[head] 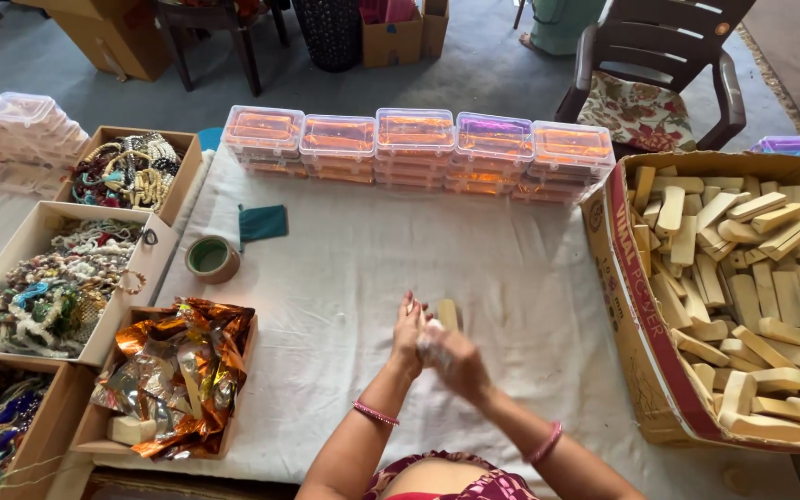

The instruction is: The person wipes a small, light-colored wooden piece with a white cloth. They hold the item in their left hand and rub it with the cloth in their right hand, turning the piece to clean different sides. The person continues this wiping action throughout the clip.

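Seen from the head camera: left hand (408,326) and right hand (456,363) brought together over the middle of the white-covered counter (344,278), both closed around a pale wooden block (448,315) whose top end sticks up between them; right hand blurred, with something whitish pressed against the block, too smeared to tell what. At the right edge, a large open cardboard box (627,306) with a red printed band along its flap, heaped with the same pale blocks. Along the far edge, a row of clear plastic cases (416,148) stacked up, orange contents showing through. At left, a roll of tape (212,258), a box of crumpled copper-coloured foil wrappers (182,370), and open cartons of beaded jewellery (57,282).
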